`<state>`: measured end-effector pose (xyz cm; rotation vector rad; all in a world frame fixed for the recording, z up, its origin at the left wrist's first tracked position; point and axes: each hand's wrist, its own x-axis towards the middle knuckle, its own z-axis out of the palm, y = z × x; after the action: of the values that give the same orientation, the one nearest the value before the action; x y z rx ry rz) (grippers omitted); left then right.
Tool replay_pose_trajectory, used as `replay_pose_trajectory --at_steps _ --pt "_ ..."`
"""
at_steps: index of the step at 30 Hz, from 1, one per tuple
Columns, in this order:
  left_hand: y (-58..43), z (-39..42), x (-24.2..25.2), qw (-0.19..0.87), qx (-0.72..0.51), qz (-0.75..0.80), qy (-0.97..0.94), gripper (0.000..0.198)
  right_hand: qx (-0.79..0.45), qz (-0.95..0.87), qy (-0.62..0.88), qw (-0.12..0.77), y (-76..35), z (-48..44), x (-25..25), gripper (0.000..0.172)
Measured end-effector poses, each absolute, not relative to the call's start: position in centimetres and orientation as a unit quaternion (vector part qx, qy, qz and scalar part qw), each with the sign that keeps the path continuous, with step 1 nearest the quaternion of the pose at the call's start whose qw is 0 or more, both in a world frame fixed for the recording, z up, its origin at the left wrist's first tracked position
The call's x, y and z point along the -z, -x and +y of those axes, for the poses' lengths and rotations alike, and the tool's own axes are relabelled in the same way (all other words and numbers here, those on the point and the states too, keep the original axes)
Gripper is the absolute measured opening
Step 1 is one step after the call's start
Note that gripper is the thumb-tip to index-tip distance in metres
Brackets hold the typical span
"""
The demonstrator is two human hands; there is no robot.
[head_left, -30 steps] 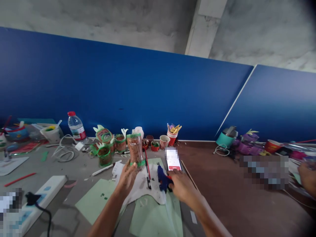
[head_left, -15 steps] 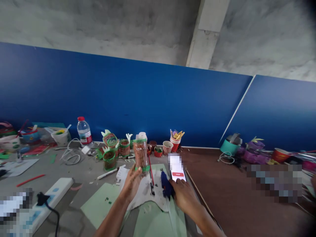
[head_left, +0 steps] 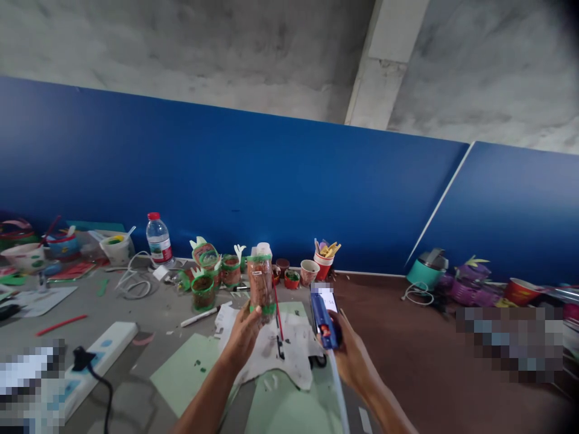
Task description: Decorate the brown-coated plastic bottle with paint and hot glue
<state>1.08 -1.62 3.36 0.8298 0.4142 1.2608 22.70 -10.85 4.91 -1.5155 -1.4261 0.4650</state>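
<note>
My left hand (head_left: 242, 337) is closed round the base of a clear plastic bottle (head_left: 261, 284) filled with brown material and ringed with green bands, held upright above the table. My right hand (head_left: 350, 352) grips a blue hot glue gun (head_left: 324, 319), lifted off the table with its nozzle pointing away from me and its white cord trailing towards me. A phone (head_left: 326, 296) lies just beyond the glue gun. Under both hands are a white paper cut-out (head_left: 292, 355) and pale green sheets (head_left: 190, 371).
Several decorated green-and-brown pots (head_left: 203, 289), paper cups (head_left: 309, 271), a water bottle (head_left: 158, 240) and white cables stand along the blue partition. A white power strip (head_left: 97, 355) with a black plug lies at left. A teal container (head_left: 425, 271) and purple items sit at right.
My right hand has picked the blue glue gun up off the table and raised it. The bottle in my left hand has stayed about where it was. The view has shifted slightly.
</note>
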Motion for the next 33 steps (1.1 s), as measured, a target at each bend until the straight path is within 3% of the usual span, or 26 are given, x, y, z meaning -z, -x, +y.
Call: replay_pose_trajectory --at_steps 2,5,10,16,20,25,33 --pt "-1.1 -1.7 -3.4 0.712 -0.568 0.181 -0.371 0.057 -0.254 -0.55 0.578 0.548 -22.5 -10.2 -6.0 0.03" --pt "-1.1 -1.7 -3.5 0.715 -0.565 0.166 -0.376 0.058 -0.349 -0.498 0.5 0.616 -22.0 -8.9 -7.5 0.037" --pt "-1.0 -1.6 -3.3 0.721 -0.56 0.175 -0.369 0.054 -0.432 -0.408 0.452 0.665 -20.6 -6.6 -9.9 0.029" --pt "-1.0 -1.4 -3.1 0.72 -0.563 0.18 -0.364 0.055 -0.525 -0.434 0.337 0.65 -19.0 -5.1 -11.9 0.025" --pt "-1.0 -1.3 -2.9 0.723 -0.563 0.194 -0.351 0.059 -0.554 -0.449 0.357 0.604 -19.0 -4.3 -10.1 0.025" --pt "-0.9 -1.0 -2.4 0.724 -0.559 0.203 -0.35 0.06 -0.547 -0.452 0.372 0.598 -19.6 -3.5 -8.4 0.029" --pt "-0.7 -1.0 -2.3 0.725 -0.563 0.195 -0.345 0.052 -0.502 -0.529 0.33 0.599 -20.2 -2.6 -12.1 0.025"
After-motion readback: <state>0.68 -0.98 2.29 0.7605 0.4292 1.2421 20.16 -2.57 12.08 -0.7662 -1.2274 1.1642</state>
